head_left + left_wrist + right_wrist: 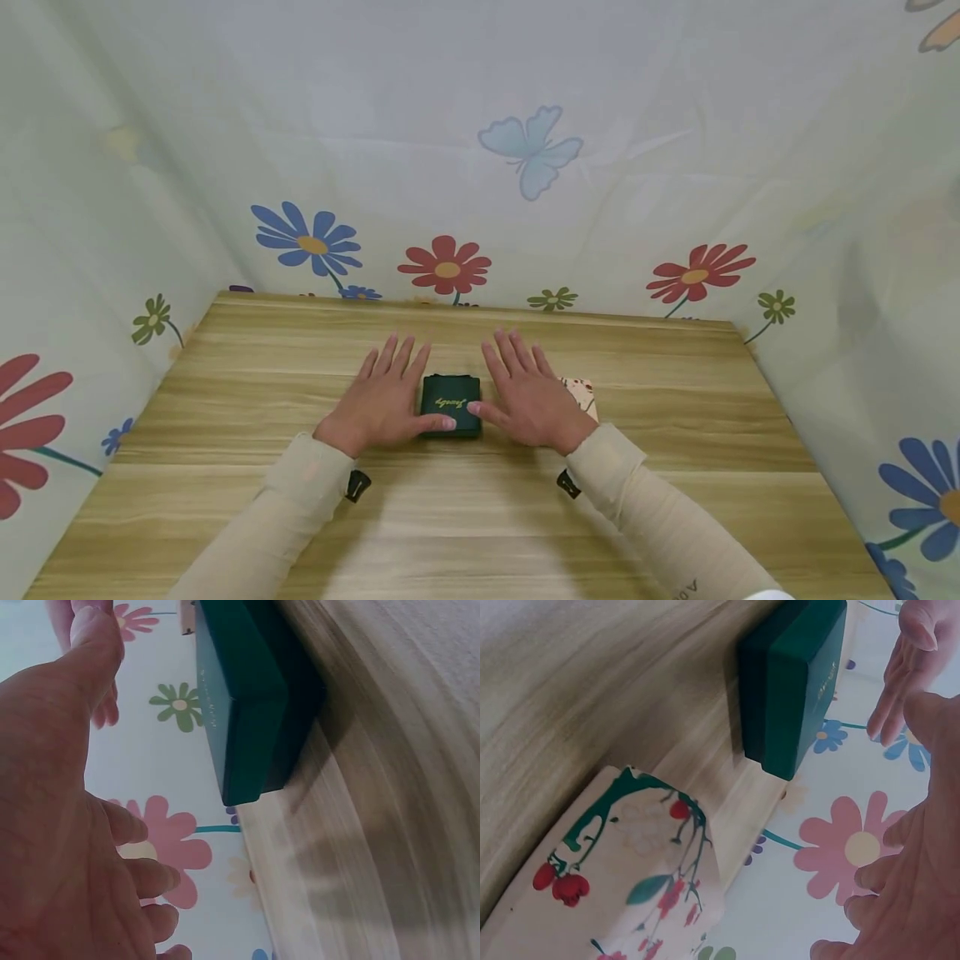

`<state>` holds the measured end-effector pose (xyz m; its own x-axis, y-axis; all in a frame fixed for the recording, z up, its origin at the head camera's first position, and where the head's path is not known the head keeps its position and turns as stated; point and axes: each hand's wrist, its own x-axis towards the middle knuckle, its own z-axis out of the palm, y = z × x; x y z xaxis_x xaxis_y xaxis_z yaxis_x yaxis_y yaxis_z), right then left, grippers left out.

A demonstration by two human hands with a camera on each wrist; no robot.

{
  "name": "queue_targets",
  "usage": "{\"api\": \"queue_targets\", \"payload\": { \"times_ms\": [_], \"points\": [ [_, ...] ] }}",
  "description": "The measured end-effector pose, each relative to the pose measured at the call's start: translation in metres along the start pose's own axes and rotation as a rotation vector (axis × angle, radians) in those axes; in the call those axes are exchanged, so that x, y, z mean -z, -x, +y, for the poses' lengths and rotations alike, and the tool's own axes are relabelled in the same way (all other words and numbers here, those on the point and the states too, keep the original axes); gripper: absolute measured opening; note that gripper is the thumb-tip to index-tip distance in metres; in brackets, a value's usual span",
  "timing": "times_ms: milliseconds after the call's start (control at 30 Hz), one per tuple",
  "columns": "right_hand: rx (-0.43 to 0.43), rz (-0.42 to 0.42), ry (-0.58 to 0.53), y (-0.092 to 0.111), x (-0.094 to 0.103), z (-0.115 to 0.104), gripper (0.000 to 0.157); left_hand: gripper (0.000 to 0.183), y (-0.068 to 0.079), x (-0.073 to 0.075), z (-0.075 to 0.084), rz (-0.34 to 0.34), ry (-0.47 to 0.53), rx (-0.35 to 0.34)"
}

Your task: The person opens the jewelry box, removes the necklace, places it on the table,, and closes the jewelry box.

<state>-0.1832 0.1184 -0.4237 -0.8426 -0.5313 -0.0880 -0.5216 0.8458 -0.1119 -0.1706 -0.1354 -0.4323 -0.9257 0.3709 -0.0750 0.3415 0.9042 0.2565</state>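
A small dark green jewelry box [452, 393] with gold lettering sits closed on the wooden table. Both hands hover around it, palms down with fingers extended forward. My left hand [384, 404] is on the box's left side, its thumb over the near edge in the head view. On the other side is my right hand [531, 398], thumb over the lid's right part. Gaps show between the hands and the box [244, 697] in the wrist views. Partly hidden beneath my right hand lies a cream floral-printed item [630, 877] with red berries and green leaves.
The wood-grain table [450, 525] ends at a white curtain [375, 167] printed with flowers and a butterfly, which also hangs along both sides. A dark strap piece [357, 486] shows under the left wrist, another [569, 483] under the right.
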Motion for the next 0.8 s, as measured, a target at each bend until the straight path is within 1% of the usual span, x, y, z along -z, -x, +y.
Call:
{"api": "queue_targets", "payload": {
  "times_ms": [167, 267, 367, 600, 800],
  "points": [
    [0.015, -0.02, 0.006, -0.001, -0.007, -0.004, 0.095, 0.124, 0.003, -0.006, -0.008, -0.02, 0.011, -0.015],
    [0.028, -0.024, 0.007, -0.002, -0.011, -0.006, 0.096, 0.128, 0.006, -0.007, -0.012, -0.034, 0.019, -0.02],
    [0.03, -0.025, 0.007, -0.004, -0.014, -0.007, 0.098, 0.13, 0.005, -0.008, -0.015, -0.046, 0.032, -0.032],
    [0.03, -0.043, -0.004, -0.006, -0.017, -0.008, 0.102, 0.133, 0.002, -0.015, -0.019, -0.115, 0.091, -0.048],
    [0.057, -0.067, -0.003, -0.008, -0.023, -0.007, 0.108, 0.135, -0.001, -0.02, -0.02, -0.131, 0.134, -0.056]
  ]
}}
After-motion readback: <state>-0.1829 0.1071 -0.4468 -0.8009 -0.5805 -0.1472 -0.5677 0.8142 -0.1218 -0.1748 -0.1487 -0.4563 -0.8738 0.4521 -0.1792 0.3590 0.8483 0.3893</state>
